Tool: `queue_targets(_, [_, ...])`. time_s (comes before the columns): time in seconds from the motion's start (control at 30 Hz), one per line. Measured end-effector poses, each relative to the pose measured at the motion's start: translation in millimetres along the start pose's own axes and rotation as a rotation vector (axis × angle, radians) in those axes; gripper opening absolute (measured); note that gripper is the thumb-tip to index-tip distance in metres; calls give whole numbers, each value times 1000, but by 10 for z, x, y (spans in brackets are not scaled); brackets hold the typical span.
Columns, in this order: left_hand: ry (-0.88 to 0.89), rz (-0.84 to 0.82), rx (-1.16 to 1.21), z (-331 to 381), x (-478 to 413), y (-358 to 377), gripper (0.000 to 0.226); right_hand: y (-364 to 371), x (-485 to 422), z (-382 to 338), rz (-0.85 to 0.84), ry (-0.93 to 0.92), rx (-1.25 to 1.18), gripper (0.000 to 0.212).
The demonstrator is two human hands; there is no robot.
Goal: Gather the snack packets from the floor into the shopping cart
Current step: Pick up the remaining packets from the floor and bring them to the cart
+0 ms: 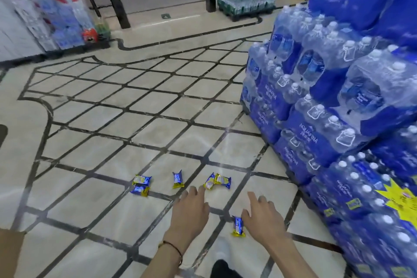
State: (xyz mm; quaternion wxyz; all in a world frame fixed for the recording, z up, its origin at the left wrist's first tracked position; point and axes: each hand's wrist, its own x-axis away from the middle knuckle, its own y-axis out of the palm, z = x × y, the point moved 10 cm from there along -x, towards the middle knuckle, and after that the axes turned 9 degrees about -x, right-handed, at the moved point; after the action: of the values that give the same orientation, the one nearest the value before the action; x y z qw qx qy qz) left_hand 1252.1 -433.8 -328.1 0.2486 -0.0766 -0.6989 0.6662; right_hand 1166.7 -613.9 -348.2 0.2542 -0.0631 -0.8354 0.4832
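Both hands are out low over the tiled floor (108,133), palms down and holding nothing. The left hand (191,207) has its fingers spread flat, tips just short of an overlapping pair of packets (222,180). The right hand (261,216) is loose and empty too, with the nearest snack packet (238,226) lying right by its thumb, can't tell if they're touching. Further left there's a single packet (177,179) and another pair (141,180). Aquafina water packs (316,119) are stacked on the right.

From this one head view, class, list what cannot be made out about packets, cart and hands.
Shopping cart: outside the head view.
Print on far packets: too small, blurred.
Whether the right hand touches the near packet: unclear, blurred there.
Brown shape, lower left: cut by frame edge.
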Motion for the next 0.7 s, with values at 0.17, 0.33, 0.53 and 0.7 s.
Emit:
queue_targets(0.17, [59,-69,-65,-103,-876,254,33,174,-905,164,-26,100,-42,44])
queue_targets(0.33, [129,-157,-55,-134,-1728,456,33,254,-1668,293,-48,178,-62,42])
queue_targets(0.53, [205,-225,-107,-115,-2542,793,29,453,-2314,579,-41,274,-80,40])
queue_targets(0.7, [284,-277,-101,-164,-3219,1557,22,1056,-2733,921,-68,356,-60,46])
